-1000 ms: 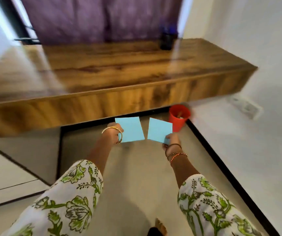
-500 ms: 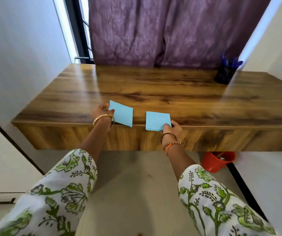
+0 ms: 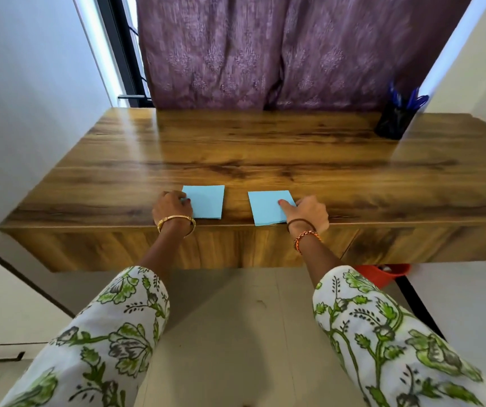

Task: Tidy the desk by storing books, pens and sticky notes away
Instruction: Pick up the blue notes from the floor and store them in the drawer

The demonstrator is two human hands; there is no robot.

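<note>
Wooden desk point(image 3: 265, 148) (purple curtain point(image 3: 265, 48) behind), each hand's grip resting loose on blue notes point(image 3: 206, 204).

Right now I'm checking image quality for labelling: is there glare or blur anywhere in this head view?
Head view: pale glare streaks cross the glossy wooden desk, strongest at left and right; the black pen holder is soft and partly veiled; wide-angle bending at edges; both light-blue sticky notes look sharp.

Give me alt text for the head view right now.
Two square light-blue sticky notes lie flat near the front edge of the glossy wooden desk, the left hand touching the left note, the right hand the right note. A black pen holder stands back right.
</note>
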